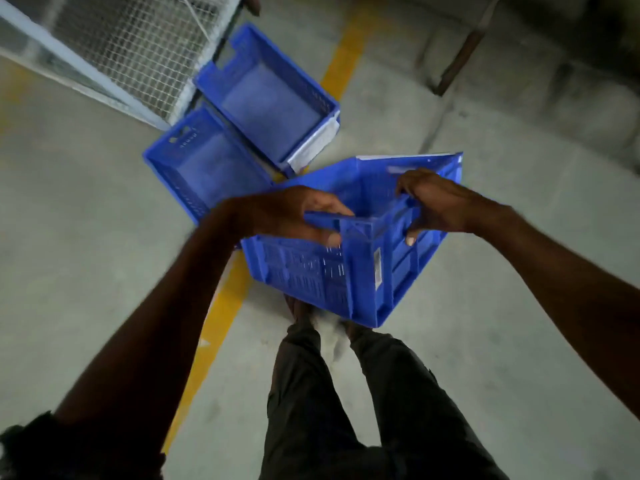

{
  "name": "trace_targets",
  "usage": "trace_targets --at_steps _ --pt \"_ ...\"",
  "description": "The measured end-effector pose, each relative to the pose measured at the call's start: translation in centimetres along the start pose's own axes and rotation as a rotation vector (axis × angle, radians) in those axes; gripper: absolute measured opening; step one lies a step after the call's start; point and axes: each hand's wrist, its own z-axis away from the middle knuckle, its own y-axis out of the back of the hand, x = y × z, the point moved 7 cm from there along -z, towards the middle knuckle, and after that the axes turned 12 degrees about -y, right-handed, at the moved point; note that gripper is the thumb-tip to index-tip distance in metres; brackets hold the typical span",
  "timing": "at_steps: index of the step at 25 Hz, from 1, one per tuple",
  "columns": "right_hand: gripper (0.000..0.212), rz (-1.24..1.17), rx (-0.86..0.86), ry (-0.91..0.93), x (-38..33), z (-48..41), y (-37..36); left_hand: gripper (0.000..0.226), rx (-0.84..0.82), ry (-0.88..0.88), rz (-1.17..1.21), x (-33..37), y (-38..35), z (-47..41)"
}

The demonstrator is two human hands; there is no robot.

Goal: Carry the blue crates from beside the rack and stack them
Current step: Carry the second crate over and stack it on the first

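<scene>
I hold a blue perforated crate (332,271) above the floor in front of my legs, one corner turned toward me. My left hand (287,213) grips its near-left rim, thumb on the outer wall. My right hand (436,206) grips the right rim, fingers curled over the edge. Two more blue crates lie on the floor beyond it: one (204,168) at the left and one (266,98) behind it, both empty and open side up, next to the wire-mesh rack (131,43).
A yellow painted line (221,306) runs across the concrete floor under the crates. A white label or sheet (318,140) sits at the far crate's near end. A dark metal leg (460,53) stands at the upper right. My legs (346,393) are below the held crate.
</scene>
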Motion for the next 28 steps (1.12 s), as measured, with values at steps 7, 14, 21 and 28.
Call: trace_targets --at_steps 7,14,21,28 --pt "0.047 0.059 0.174 0.353 -15.5 9.5 4.5 0.025 0.621 -0.097 -0.101 7.2 -2.9 11.9" --pt "0.038 0.231 0.124 0.548 -34.7 22.6 0.7 0.038 0.918 0.008 -0.254 11.1 -12.7 33.8" --pt "0.034 0.308 -0.061 0.661 -50.0 31.5 -10.3 0.046 1.079 0.504 -0.265 7.8 -29.5 57.7" --pt "0.062 0.515 -0.571 0.883 -57.5 47.8 -27.8 0.04 1.371 0.704 -0.054 11.4 -54.6 72.8"
